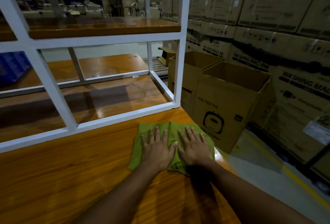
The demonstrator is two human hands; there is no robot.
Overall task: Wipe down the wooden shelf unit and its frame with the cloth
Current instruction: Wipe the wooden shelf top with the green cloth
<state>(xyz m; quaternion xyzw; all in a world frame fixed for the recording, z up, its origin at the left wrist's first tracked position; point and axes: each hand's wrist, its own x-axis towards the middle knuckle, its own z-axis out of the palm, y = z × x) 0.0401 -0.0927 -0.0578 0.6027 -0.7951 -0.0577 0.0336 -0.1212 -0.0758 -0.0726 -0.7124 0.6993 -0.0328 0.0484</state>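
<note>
Head view: wiping of the wooden board (71, 170) at its right-hand end. Green cloth (172, 131) spread flat on the wood at five o'clock of the view, just short of the white metal frame (125, 114) at its twelve o'clock and close to the board's right edge at its three o'clock.

Left hand (157, 150) and right hand (194, 149) laid side by side on the cloth, thumbs touching or nearly so. Fingers (157, 132) straight and slightly splayed, pressing down, curled round nothing. Probably held so in order to load a wide patch of fabric evenly and to stop it bunching under a push; a slight ridge of fabric raised between the hands all the same.

Frame's bottom rail standing on the board, corner post at one o'clock of the cloth. Upper shelf board (103, 25) at eleven o'clock of the view, glossy.

Judged to be at the flat-surface stage, with rails, posts and upper board apparently not yet done, though impossible to confirm from sheen alone. Next stroke likely to need care at the right edge, to avoid dragging the cloth off toward the open cardboard box (225, 109) on the floor at three o'clock.

Stacked washing-machine cartons (285, 27) at two o'clock. Blue crate (12, 66) at nine o'clock, behind the frame.
</note>
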